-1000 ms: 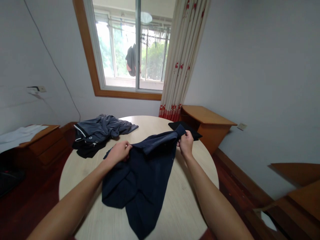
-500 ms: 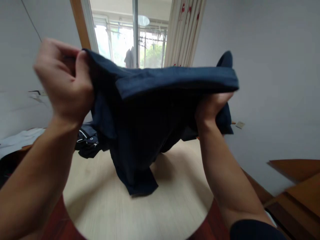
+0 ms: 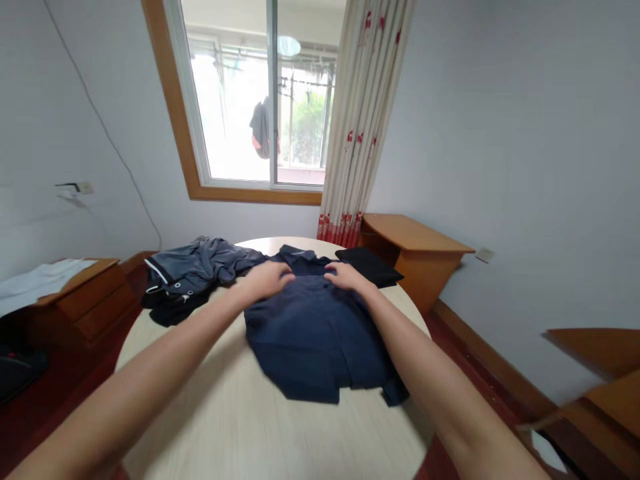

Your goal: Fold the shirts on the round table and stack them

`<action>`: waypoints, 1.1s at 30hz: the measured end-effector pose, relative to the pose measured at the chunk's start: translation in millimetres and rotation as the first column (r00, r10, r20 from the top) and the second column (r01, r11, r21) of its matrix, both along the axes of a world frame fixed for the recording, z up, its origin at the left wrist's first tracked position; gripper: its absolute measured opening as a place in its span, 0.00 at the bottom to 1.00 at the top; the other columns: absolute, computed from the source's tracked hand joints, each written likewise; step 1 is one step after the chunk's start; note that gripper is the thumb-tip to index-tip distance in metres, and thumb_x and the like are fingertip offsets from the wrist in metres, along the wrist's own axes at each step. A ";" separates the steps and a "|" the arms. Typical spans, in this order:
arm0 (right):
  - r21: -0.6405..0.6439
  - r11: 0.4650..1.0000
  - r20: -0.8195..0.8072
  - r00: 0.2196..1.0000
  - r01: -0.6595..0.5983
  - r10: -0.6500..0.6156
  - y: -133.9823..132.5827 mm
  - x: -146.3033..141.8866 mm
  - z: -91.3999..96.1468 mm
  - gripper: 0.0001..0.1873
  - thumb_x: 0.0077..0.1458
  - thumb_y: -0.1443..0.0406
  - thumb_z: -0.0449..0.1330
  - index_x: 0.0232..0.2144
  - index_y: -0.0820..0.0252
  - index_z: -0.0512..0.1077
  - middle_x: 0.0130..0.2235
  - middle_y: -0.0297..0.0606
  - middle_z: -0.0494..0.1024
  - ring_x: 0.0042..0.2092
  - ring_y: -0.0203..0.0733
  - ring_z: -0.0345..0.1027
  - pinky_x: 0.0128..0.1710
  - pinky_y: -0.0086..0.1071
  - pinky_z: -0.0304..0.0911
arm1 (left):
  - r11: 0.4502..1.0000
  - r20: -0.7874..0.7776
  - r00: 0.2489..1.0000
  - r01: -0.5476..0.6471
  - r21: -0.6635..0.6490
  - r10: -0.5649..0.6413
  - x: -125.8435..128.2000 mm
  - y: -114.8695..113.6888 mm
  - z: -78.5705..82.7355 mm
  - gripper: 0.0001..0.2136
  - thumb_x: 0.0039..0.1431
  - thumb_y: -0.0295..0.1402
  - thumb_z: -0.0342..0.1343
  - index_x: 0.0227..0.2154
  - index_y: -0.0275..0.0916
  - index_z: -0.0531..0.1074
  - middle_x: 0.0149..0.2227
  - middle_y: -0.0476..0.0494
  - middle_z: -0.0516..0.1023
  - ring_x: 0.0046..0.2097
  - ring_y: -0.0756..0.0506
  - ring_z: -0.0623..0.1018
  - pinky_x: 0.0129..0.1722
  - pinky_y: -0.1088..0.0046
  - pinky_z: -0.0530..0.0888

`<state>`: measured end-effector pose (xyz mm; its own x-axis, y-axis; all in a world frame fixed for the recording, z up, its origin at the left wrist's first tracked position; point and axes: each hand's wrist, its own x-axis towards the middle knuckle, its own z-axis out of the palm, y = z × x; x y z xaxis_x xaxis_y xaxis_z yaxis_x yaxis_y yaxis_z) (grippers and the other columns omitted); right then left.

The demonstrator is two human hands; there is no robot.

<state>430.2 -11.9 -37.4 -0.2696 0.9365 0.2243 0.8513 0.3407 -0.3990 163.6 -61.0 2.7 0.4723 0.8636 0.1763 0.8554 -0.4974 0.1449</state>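
A dark navy shirt (image 3: 313, 337) lies spread flat on the round pale wooden table (image 3: 235, 427), its collar towards the window. My left hand (image 3: 267, 279) rests palm down on the shirt's upper left part, fingers stretched out. My right hand (image 3: 345, 275) lies flat on the upper right part, close to the collar, fingers also extended. Neither hand grips the cloth.
A crumpled grey and black garment (image 3: 193, 270) lies at the table's far left. A folded black cloth (image 3: 369, 265) sits at the far right edge. A low wooden cabinet (image 3: 415, 257) stands behind the table, another one (image 3: 83, 297) with white cloth at the left.
Half a second ago both hands held the navy shirt up in the air. Now the shirt lies spread on the table and both hands rest flat on it.
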 end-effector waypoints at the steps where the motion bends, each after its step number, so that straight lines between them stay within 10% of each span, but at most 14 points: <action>1: -0.074 0.997 0.047 0.999 -0.004 0.007 -5.0 -0.2 -11.4 0.20 0.58 0.61 0.62 0.51 0.61 0.77 0.53 0.48 0.79 0.57 0.55 0.72 0.60 0.41 0.63 | 0.995 -0.011 0.996 0.085 -0.055 -0.086 9.1 -14.3 -18.4 0.19 0.67 0.44 0.50 0.51 0.41 0.77 0.53 0.39 0.80 0.55 0.36 0.77 0.54 0.63 0.71; 6: -0.128 0.987 0.060 0.992 -0.099 0.107 -28.9 4.8 -37.7 0.18 0.61 0.64 0.59 0.52 0.60 0.78 0.56 0.45 0.78 0.59 0.50 0.70 0.62 0.40 0.60 | 0.961 -0.080 0.976 0.185 -0.203 -0.205 14.6 -56.3 -72.4 0.21 0.62 0.48 0.56 0.50 0.40 0.77 0.51 0.35 0.80 0.52 0.34 0.79 0.51 0.61 0.73; 11: -0.119 0.979 -0.003 0.986 -0.166 0.167 -59.1 17.5 -38.3 0.15 0.59 0.64 0.60 0.47 0.57 0.80 0.52 0.43 0.81 0.55 0.50 0.74 0.59 0.39 0.63 | 0.945 -0.053 0.978 0.182 -0.270 -0.203 -19.0 -72.5 -76.3 0.22 0.59 0.46 0.61 0.54 0.42 0.75 0.61 0.36 0.72 0.61 0.34 0.73 0.58 0.59 0.69; 18: -0.204 0.968 0.109 0.980 -0.143 0.168 -88.1 13.7 -41.0 0.16 0.59 0.65 0.60 0.48 0.61 0.80 0.52 0.46 0.80 0.54 0.52 0.74 0.58 0.39 0.64 | 0.826 0.278 0.873 0.476 -0.302 -0.401 -11.5 -132.0 -86.7 0.25 0.58 0.49 0.62 0.55 0.42 0.74 0.53 0.39 0.79 0.54 0.37 0.76 0.56 0.62 0.68; 25: -0.181 0.949 -0.093 0.965 -0.257 0.243 -136.6 29.7 -22.8 0.14 0.56 0.62 0.62 0.43 0.60 0.81 0.47 0.44 0.82 0.48 0.49 0.76 0.53 0.41 0.68 | 0.915 0.503 0.850 0.316 -0.250 -0.156 -61.7 -135.1 -79.0 0.12 0.61 0.44 0.54 0.35 0.40 0.72 0.35 0.46 0.78 0.37 0.45 0.76 0.40 0.69 0.72; 30: -0.349 0.806 -0.269 0.874 -0.479 0.404 -194.5 35.7 -15.0 0.22 0.50 0.54 0.68 0.46 0.57 0.80 0.45 0.40 0.82 0.45 0.47 0.76 0.48 0.38 0.69 | 0.959 0.613 0.790 0.174 -0.221 -0.002 -103.5 -129.1 -75.7 0.12 0.57 0.45 0.54 0.32 0.42 0.64 0.33 0.49 0.73 0.37 0.44 0.75 0.40 0.68 0.72; 33: -0.349 0.819 -0.139 0.890 -0.455 0.435 -220.5 18.6 -24.6 0.28 0.41 0.60 0.73 0.48 0.55 0.79 0.49 0.41 0.81 0.50 0.51 0.73 0.53 0.40 0.66 | 0.959 0.642 0.766 0.162 -0.231 0.025 -103.6 -135.5 -77.4 0.15 0.51 0.42 0.59 0.38 0.41 0.67 0.38 0.46 0.75 0.42 0.42 0.76 0.44 0.65 0.73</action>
<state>448.8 -232.5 -62.0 -0.6747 0.7337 -0.0810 0.6172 0.5006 -0.6069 60.0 -196.5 -74.7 0.3921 0.8900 0.2328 0.4849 -0.4150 0.7699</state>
